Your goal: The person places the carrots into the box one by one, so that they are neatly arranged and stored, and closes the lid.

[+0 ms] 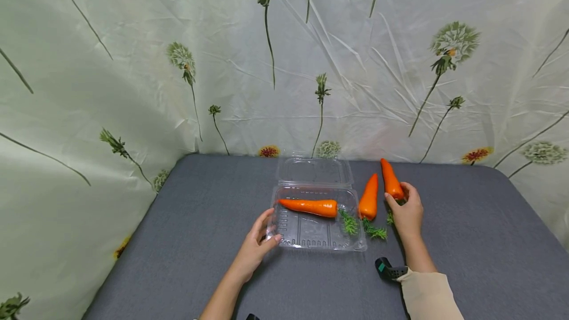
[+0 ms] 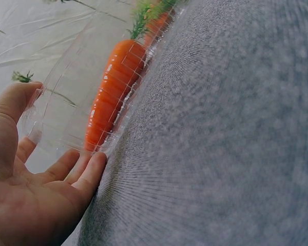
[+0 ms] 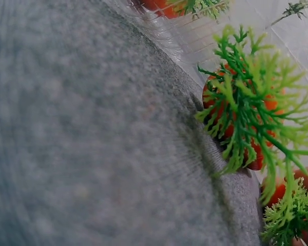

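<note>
A clear plastic container lies with its hinged lid folded back toward the curtain. One orange toy carrot rests sideways in it, green leaves toward the right. My left hand holds the container's left end, thumb and fingers spread over its rim and side; the left wrist view shows the fingertips at its wall. To the right, my right hand grips another carrot by its thick end, tip pointing away. Between that carrot and the container lies a third carrot, its leaves large in the right wrist view.
The grey cloth-covered table has rounded far corners. Behind it and along the left hangs a pale curtain printed with dandelions. A black strap device sits at the right wrist, beside a beige sleeve.
</note>
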A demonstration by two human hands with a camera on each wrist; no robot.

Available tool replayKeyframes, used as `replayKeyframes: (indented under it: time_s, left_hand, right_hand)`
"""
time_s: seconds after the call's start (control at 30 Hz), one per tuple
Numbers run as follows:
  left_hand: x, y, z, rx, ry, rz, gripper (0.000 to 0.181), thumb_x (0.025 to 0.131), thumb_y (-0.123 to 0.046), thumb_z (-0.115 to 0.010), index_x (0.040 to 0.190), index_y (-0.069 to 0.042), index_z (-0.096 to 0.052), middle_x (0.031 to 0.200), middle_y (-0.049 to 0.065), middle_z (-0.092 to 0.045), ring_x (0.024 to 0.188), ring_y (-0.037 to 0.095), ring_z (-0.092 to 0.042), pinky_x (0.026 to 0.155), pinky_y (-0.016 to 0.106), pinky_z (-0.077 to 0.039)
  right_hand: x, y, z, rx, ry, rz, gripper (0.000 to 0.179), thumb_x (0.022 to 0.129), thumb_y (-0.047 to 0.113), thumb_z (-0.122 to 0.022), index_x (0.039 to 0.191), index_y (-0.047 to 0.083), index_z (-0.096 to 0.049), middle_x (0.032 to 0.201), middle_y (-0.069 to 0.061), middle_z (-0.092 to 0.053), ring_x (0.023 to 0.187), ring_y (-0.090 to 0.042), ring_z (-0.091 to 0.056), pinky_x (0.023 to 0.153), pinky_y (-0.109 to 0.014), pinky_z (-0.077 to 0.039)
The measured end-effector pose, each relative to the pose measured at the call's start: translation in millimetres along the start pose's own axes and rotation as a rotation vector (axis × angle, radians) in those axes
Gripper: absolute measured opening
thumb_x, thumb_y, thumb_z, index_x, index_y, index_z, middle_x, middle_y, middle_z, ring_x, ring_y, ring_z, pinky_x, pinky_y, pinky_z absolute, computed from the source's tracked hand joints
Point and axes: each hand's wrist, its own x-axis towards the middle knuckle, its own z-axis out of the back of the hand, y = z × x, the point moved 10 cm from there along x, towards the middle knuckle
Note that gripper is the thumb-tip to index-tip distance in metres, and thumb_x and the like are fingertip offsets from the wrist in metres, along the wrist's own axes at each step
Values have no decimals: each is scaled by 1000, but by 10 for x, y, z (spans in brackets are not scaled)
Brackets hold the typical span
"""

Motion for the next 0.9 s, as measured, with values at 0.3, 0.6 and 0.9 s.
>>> replayKeyframes:
  time_s: [0.3,0.6,0.9]
  left_hand:
    - [3,1,0,-5,3,-7,65,85,-7,-60,140,-8,-25,137,24,-29,120,41,-32,88,43,-38]
    - [3,2,-6,-10,4,-11,64,85,-6,-60,140,-8,-26,136,24,-30,120,41,-33,87,41,-38]
    - [5,6,-3,-8,5,-9,64,85,-6,-60,140,-8,-25,137,24,-29,120,41,-32,88,42,-38]
  right_hand:
    - [0,-88,0,37,4,-69,44,81,4,-65,121,-4,-47,115,-24,-50,105,-35,-49,87,-45,-38]
    - [-27,-92,63,75,-40,-113,40,83,13,-64,120,1,-52,105,-16,-55,83,-14,-47,60,-9,-36]
    - [-74,-22,87,135,-29,-136,40,84,12,-61,122,5,-51,113,-9,-51,87,-10,-47,61,-13,-38]
